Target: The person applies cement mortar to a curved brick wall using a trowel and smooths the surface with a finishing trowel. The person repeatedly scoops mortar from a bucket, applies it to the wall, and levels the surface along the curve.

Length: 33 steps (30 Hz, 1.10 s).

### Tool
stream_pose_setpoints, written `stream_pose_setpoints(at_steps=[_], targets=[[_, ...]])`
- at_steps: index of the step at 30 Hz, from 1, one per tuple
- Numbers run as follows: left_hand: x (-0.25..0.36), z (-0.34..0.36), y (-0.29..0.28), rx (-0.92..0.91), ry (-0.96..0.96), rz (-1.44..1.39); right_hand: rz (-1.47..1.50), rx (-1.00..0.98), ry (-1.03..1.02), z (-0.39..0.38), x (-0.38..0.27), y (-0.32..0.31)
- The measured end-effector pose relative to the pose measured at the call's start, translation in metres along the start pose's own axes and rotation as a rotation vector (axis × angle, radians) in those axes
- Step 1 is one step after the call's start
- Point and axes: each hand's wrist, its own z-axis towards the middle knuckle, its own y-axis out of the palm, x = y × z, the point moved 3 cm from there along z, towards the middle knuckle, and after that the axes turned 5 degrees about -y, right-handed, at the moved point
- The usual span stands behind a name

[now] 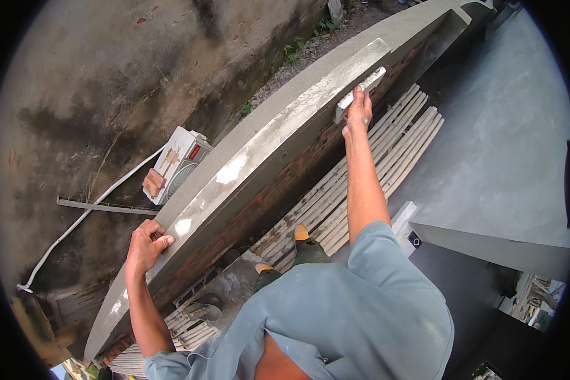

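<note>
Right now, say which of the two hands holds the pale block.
The right hand, gripping the pale block; the left hand rests on the grey ledge instead.

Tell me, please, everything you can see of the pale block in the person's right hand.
The block is off-white and roughly rectangular, longer than wide, with uneven, smudged surfaces. It may be foam, though the picture cannot confirm that. It slants, its far end pointing up and right in the view. The right hand grips its near side, partly covering it. It is beside the inner face of the grey ledge; whether it touches that face is unclear.
</note>
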Motion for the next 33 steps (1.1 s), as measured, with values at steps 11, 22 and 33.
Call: stream_pose_setpoints(at_steps=[11, 22, 33], targets=[[0.0, 0.001, 0.001, 0.0, -0.002, 0.009, 0.021, -0.041, -0.072, 0.061, -0.093, 0.018], [0.001, 0.005, 0.0, -0.022, 0.022, 0.001, 0.033, -0.023, 0.299, -0.072, 0.021, -0.009], [-0.004, 0.008, -0.001, -0.046, 0.074, 0.065, -0.016, -0.17, -0.082, -0.174, 0.015, 0.033]])
